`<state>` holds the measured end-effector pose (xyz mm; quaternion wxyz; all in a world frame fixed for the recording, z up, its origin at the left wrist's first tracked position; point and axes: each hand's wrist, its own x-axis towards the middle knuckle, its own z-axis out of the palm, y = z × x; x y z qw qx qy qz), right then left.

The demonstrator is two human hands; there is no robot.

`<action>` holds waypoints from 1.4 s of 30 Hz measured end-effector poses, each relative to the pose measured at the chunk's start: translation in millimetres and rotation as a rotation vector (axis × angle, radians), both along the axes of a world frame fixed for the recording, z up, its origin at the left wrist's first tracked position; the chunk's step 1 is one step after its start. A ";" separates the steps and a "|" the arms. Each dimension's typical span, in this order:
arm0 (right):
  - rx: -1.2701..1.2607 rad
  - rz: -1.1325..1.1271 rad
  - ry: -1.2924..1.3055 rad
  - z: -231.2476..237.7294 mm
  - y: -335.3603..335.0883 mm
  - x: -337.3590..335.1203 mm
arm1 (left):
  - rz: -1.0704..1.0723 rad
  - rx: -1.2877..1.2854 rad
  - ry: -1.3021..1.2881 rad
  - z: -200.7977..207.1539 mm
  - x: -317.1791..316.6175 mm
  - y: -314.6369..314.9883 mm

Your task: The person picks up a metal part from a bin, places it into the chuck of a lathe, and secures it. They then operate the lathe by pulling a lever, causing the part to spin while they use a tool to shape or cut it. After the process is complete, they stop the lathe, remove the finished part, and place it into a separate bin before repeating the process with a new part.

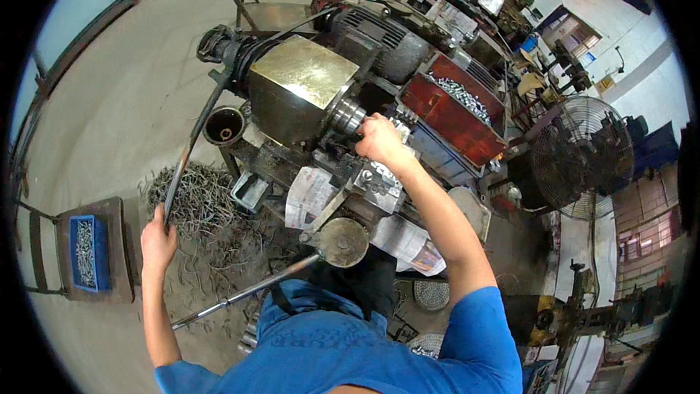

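My left hand (157, 237) is closed around the lower end of a long dark lever bar (191, 147) that rises toward the left end of a lathe-like machine (299, 91). My right hand (379, 140) reaches into the machine beside the shiny round chuck (351, 116); its fingers are curled there, and whether they hold a part is hidden. A second steel rod (244, 293) runs from a round disc handle (343, 242) toward my body.
A blue tray of small metal parts (86, 252) sits on a stand at my left. Metal shavings (200, 201) pile on the floor under the lever. A red bin of silver parts (459, 106) is behind the machine. A floor fan (580, 152) stands to the right.
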<state>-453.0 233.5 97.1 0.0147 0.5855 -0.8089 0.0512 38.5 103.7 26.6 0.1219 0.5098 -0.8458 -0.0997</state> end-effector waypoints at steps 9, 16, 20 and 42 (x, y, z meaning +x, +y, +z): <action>-0.001 0.002 -0.057 3.5 -3.7 2.7 | 0.089 -0.426 -0.434 -10.9 71.3 -188.2; -0.050 0.076 0.031 25.2 16.7 20.0 | 0.191 -0.286 -0.316 -17.1 66.1 -216.8; -0.394 0.218 -0.071 47.3 81.5 25.3 | -0.065 -0.558 0.533 -54.0 7.3 -165.6; 0.364 -1.437 0.084 -113.2 610.0 2.4 | -0.277 0.246 -0.324 -179.6 -117.9 -109.4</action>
